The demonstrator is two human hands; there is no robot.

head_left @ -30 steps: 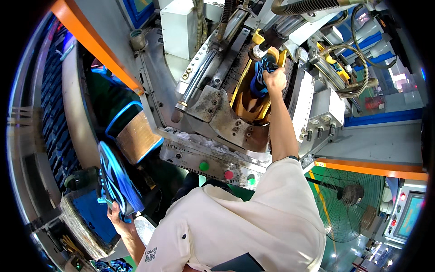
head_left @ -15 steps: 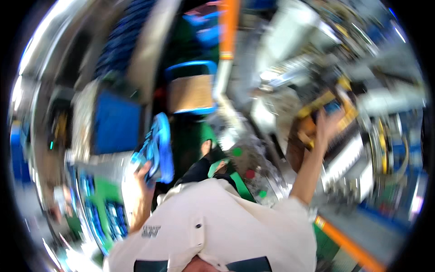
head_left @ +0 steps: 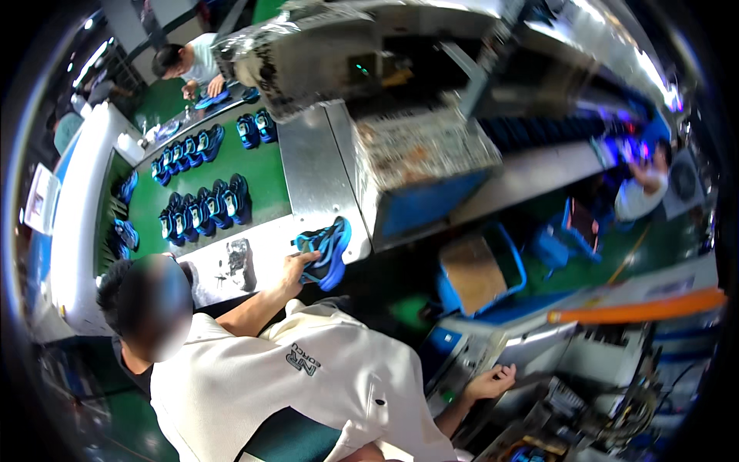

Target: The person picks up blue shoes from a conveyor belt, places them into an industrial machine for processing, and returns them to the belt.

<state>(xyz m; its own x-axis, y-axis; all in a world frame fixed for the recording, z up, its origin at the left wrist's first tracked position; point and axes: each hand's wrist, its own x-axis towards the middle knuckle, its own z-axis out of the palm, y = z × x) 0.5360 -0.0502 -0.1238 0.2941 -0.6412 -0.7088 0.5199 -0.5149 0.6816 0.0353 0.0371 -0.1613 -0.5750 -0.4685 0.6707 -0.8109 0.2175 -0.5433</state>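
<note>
Right hand (head_left: 493, 381) has come out of the grey metal machine (head_left: 566, 400) and hangs empty, loosely curled, at near right, so the only grasp is left hand (head_left: 296, 271) pinching the blue-and-black sneaker (head_left: 329, 252) by the silver metal table's (head_left: 312, 158) near edge, contact unclear.

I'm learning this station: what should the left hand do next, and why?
Probably carry the black-trimmed blue shoe toward the flat green surface: the left hand holds it nearby, and similar blue shoes stand there in rows.
</note>
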